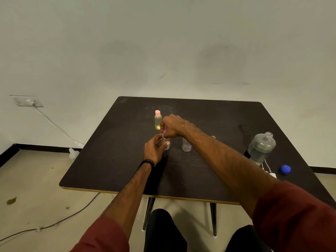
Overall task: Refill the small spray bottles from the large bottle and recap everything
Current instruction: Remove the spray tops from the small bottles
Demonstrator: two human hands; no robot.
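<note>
Recapping one small spray bottle
Left hand steadied it; right hand gripped its sprayer (large bottle stood uncapped).

A dark counter with a pale wooden edge stands on thin black legs against a plain white wall. A wall socket at the left feeds a white cable running down to the floor. A dark cord trails across the floor beside a dry leaf.
</note>
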